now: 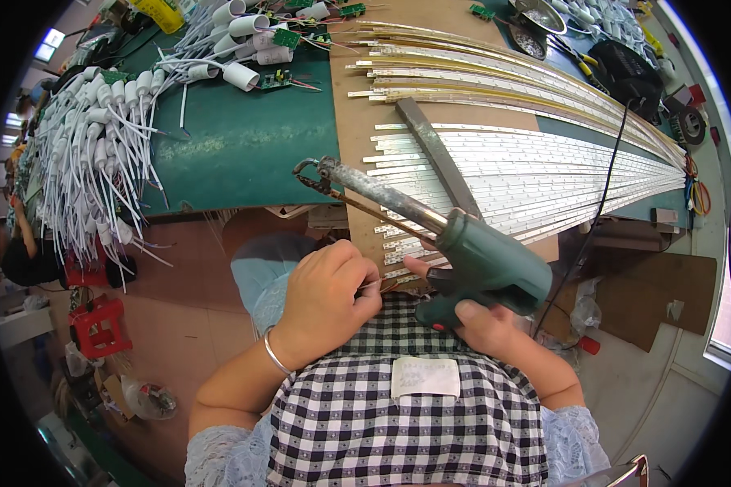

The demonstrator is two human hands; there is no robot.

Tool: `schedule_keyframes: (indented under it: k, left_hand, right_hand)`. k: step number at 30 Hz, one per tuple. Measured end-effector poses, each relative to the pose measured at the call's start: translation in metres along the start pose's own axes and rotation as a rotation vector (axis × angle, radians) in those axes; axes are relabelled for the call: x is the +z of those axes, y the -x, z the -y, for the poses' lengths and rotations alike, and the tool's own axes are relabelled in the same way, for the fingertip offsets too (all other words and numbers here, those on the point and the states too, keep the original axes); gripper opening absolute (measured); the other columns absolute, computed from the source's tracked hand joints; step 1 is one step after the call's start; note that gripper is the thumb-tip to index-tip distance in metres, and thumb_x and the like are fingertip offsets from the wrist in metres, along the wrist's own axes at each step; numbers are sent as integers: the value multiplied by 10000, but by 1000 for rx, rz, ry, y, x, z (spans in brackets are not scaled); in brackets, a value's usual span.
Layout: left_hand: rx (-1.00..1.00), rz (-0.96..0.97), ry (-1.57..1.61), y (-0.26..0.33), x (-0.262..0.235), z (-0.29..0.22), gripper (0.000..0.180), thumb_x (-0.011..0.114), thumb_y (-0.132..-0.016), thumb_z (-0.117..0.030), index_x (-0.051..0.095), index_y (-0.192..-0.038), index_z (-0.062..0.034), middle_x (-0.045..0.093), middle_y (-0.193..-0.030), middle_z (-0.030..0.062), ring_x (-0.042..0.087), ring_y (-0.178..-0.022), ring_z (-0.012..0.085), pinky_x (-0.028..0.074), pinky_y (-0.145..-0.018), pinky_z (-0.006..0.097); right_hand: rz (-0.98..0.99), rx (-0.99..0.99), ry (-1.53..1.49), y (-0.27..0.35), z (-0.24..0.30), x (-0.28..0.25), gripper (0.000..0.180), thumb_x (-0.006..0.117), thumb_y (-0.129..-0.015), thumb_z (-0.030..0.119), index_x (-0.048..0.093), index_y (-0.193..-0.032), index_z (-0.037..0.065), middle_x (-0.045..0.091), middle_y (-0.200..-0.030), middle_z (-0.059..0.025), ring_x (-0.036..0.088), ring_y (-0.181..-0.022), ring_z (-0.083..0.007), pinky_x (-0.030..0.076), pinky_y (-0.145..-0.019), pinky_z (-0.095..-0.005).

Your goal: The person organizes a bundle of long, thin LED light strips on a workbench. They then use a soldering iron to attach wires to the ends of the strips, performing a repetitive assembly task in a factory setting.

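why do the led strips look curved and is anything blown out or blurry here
Head view: fisheye bends the straight LED strips toward the rim, with black corners; the window at right is overexposed; the soldering gun in the right hand and the left hand are sharp; the far left edge looks dim and soft.

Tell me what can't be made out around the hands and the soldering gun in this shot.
Head view only:
- What the left hand pinches: a thin wire end shows, the rest hidden by curled fingers.
- The soldering gun trigger: covered by the right hand.
- Parts on the LED strips: too small.
- Far strip ends: bent and crowded at the fisheye rim.
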State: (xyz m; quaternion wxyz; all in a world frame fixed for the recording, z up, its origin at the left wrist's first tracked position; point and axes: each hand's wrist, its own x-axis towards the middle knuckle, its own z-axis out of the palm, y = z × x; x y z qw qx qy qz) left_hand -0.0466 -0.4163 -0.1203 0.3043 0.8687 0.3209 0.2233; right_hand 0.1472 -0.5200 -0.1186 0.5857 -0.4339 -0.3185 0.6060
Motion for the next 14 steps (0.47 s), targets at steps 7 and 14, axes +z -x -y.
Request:
schedule_keyframes:
  k: [7, 14]
  left_hand:
    - [-193, 86, 282, 11, -13, 8, 135, 719, -777, 0, 651, -890, -26, 649, -897, 104, 629, -798, 230, 492, -731, 321]
    - [-101, 18, 356, 12, -7, 17, 232, 729, -840, -59, 664, -1062, -40, 699, -868, 45, 652, -798, 202, 523, -749, 314]
  right_hand:
    - [38, 55, 41, 0, -7, -6, 832, 584, -849, 270, 173, -1529, 25, 331, -1517, -185, 388, -1390, -387, 405, -1089, -505]
    - [26, 21, -25, 2, -16, -10, 858, 636, -868, 300, 161, -1534, 40, 282, -1548, -190, 387, -1379, -413, 342, -1128, -545]
